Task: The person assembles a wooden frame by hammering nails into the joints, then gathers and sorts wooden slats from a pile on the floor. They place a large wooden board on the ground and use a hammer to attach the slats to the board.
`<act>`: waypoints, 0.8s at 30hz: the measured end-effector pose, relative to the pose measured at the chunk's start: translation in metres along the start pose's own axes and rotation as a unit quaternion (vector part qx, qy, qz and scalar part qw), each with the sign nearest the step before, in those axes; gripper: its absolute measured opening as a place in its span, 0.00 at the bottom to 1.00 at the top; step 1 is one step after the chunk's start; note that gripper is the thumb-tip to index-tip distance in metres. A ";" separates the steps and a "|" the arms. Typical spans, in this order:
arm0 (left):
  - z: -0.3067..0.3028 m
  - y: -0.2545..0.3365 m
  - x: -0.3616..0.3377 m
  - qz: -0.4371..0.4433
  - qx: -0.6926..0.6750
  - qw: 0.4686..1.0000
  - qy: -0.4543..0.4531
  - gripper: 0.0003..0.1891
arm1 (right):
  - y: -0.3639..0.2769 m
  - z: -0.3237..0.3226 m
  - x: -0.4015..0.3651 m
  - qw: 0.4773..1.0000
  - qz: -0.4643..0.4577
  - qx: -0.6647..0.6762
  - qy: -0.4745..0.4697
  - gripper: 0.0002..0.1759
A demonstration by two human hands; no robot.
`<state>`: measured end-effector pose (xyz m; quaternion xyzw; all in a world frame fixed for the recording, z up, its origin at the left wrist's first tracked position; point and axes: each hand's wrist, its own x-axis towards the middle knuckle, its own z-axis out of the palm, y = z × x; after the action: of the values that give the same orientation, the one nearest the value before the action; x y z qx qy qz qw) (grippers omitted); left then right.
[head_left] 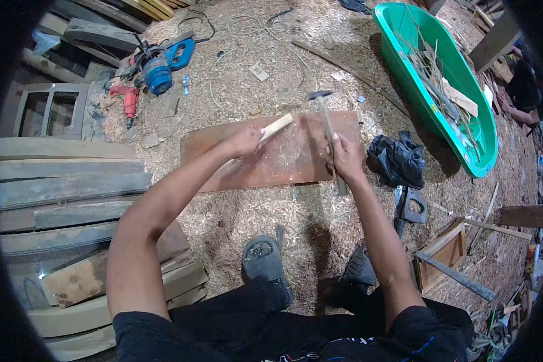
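Note:
My left hand (pixel 247 143) is closed round a short pale wooden stick (pixel 277 127), which points up and to the right. In my right hand (pixel 346 158) is a hammer (pixel 324 114), its dark head raised at the far end and the handle's butt showing below my fist. Both hands are over a reddish-brown board (pixel 223 160) that lies flat on the floor. Bits of pale dust and chips speckle the board between my hands.
Wood shavings cover the floor. Stacked planks (pixel 72 181) line the left; a blue power tool (pixel 158 73) and a red drill (pixel 127 104) lie beyond. A green tub (pixel 404 57) with wood scraps, a black plastic bag (pixel 398 160) and a handsaw (pixel 412 205) are at right.

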<state>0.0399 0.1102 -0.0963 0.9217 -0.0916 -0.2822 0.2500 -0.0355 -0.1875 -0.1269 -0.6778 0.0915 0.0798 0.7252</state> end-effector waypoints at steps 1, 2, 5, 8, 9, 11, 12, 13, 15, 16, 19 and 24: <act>0.000 -0.006 0.001 -0.033 0.044 0.998 -0.036 0.27 | 0.002 0.001 -0.004 0.999 0.024 0.027 -0.017 0.18; 0.004 -0.013 0.001 -0.019 0.019 0.999 -0.027 0.28 | 0.004 0.002 -0.008 0.997 0.049 0.052 -0.035 0.18; 0.005 -0.012 -0.011 -0.018 -0.057 0.998 -0.026 0.32 | 0.006 0.002 -0.010 0.991 0.085 0.057 -0.083 0.19; 0.001 -0.009 -0.008 -0.068 -0.105 0.990 -0.062 0.32 | 0.002 0.001 -0.011 0.990 0.097 0.041 -0.095 0.19; 0.002 -0.011 -0.007 -0.069 -0.104 0.990 -0.060 0.32 | -0.004 0.005 -0.014 0.991 0.101 0.044 -0.080 0.20; 0.008 -0.017 -0.007 -0.070 -0.112 0.990 -0.055 0.32 | -0.004 0.013 -0.019 0.992 0.110 0.008 -0.064 0.20; 0.009 -0.016 -0.009 -0.067 -0.118 0.989 -0.051 0.32 | 0.000 0.017 -0.020 0.991 0.112 -0.031 -0.062 0.20; 0.009 -0.014 -0.009 -0.062 -0.122 0.989 -0.048 0.32 | 0.003 0.019 -0.021 0.990 0.112 -0.068 -0.058 0.21; 0.010 -0.016 -0.006 -0.036 -0.083 0.995 -0.033 0.33 | 0.019 0.018 -0.015 0.995 0.049 -0.040 -0.074 0.22; 0.012 -0.019 -0.005 -0.025 -0.065 0.997 -0.025 0.33 | 0.018 0.014 -0.015 0.996 0.071 0.006 -0.054 0.23; 0.015 -0.021 -0.005 -0.026 -0.058 0.998 -0.017 0.33 | 0.010 0.022 -0.023 0.992 0.110 -0.033 -0.045 0.22; 0.006 -0.004 -0.017 -0.035 -0.074 0.997 -0.006 0.33 | 0.002 0.028 -0.029 0.996 -0.007 -0.087 -0.018 0.19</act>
<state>0.0228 0.1160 -0.0951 0.9018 -0.0396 -0.3020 0.3066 -0.0634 -0.1592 -0.1199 -0.7376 0.0669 0.0947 0.6652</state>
